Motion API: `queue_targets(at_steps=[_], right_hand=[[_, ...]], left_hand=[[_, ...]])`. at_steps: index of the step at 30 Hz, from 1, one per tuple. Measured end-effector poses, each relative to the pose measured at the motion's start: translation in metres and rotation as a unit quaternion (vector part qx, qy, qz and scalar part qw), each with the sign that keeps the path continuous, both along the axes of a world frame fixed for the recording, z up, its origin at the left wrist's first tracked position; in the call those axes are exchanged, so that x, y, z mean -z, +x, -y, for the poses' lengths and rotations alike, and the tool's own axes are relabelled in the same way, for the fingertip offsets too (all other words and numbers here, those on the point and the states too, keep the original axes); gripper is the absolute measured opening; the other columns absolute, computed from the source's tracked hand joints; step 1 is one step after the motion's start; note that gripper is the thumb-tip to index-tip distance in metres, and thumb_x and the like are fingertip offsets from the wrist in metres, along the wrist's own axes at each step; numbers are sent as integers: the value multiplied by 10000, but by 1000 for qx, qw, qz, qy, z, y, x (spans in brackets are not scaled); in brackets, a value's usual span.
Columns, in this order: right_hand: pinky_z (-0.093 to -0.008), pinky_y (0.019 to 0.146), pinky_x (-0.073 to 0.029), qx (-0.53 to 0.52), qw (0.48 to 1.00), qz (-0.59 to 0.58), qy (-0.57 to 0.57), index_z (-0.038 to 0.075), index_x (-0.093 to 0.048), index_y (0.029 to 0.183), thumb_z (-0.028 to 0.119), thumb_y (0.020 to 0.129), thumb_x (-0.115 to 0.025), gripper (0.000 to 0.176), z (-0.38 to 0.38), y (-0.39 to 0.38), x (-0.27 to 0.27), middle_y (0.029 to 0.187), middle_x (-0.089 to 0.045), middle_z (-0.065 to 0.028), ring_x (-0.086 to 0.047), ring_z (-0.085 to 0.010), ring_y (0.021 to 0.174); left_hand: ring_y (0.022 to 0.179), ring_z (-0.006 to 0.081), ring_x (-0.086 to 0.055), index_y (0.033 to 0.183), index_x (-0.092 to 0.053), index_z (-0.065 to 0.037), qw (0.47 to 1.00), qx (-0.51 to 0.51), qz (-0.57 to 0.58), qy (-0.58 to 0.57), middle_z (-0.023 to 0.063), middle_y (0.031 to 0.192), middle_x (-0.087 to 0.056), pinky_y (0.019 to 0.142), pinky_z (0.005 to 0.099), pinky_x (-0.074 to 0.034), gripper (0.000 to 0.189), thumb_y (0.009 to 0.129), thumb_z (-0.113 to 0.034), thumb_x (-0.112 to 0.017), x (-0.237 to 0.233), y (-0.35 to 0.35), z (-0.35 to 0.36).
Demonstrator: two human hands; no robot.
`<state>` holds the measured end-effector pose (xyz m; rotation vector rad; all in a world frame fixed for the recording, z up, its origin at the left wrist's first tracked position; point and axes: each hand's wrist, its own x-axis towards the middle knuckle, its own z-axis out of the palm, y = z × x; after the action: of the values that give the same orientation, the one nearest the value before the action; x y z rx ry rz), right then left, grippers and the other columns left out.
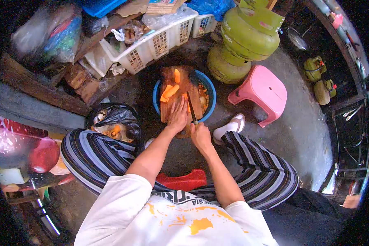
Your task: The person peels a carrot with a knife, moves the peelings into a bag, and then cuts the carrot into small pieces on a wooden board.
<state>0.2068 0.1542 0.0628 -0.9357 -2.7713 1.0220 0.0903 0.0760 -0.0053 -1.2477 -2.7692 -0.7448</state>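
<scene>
My right hand (201,135) is wrapped round the handle of a knife (193,107), whose blade points away from me over a wooden cutting board (167,112). Just left of the blade, my left hand (178,116) holds an orange carrot piece (189,107) down on the board, mostly covered by the fingers. More peeled carrot pieces (170,92) lie beyond that hand, and a single carrot piece (177,76) is near the board's far end. The board rests across a blue basin (212,95), where small cut pieces (203,98) show at the right.
A black plastic bag (123,116) with scraps is at the left. Pink stool (270,90) and green gas cylinders (250,35) stand to the right. White plastic baskets (151,45) line the back. A red stool (183,180) is beneath me.
</scene>
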Motion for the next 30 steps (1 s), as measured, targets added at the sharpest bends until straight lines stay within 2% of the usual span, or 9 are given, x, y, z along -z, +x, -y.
queue_targets(at_steps=[5,8,11,14,20,23,26,30], right_hand=[[-481,676,-486,1,998,60,-3,-100,-526,869,259,858,-492,361,-2,-14,-21,740,-584,-307,-588,-442,751],[-476,689,-490,-70,993,93,-22,-103,-533,860,242,857,-488,348,-13,-23,-29,783,-593,-300,-595,-429,761],[-463,693,-499,-35,988,133,-75,-97,-542,829,233,859,-483,337,-12,-28,-23,820,-603,-279,-609,-403,767],[-449,681,-508,-27,996,89,0,-95,-520,875,233,860,-483,330,-3,-21,-2,835,-603,-272,-618,-386,772],[-455,663,-506,6,995,95,19,-107,-410,962,257,866,-483,384,10,-20,36,794,-596,-280,-610,-404,759],[-451,634,-512,-57,997,28,53,-86,-401,915,273,874,-472,368,9,-12,18,766,-601,-269,-612,-401,719],[-440,593,-518,-7,997,23,67,-53,-391,885,274,880,-468,336,13,-13,48,726,-605,-253,-620,-384,674],[-431,572,-523,-6,993,42,114,-37,-384,886,243,875,-485,298,19,-15,51,708,-604,-253,-627,-364,654]], left_hand=[[1308,257,-250,1361,-235,-10,1000,-5,25,14,147,1457,-123,1083,439,-115,572,826,-88,-422,13,-3,-1],[1314,253,-234,1368,-225,-22,999,1,47,13,134,1460,-121,1089,432,-97,565,835,-88,-402,12,-5,-1],[1318,244,-226,1373,-219,-31,997,2,74,31,125,1458,-134,1092,427,-89,561,842,-81,-393,11,-7,0],[1315,234,-233,1377,-212,-42,999,-10,45,27,120,1457,-141,1094,426,-87,556,851,-75,-390,22,-7,0],[1311,222,-244,1378,-195,-38,998,0,41,51,127,1454,-147,1093,426,-88,549,865,-78,-387,10,-4,4],[1311,223,-245,1371,-196,-17,999,5,27,43,138,1450,-156,1091,429,-91,547,865,-83,-394,16,-3,3],[1311,238,-241,1362,-197,9,998,5,32,55,150,1444,-168,1084,442,-107,542,867,-90,-395,20,-1,5],[1311,246,-240,1367,-199,-3,994,9,40,98,150,1443,-174,1079,440,-121,552,860,-78,-406,21,-8,2]])
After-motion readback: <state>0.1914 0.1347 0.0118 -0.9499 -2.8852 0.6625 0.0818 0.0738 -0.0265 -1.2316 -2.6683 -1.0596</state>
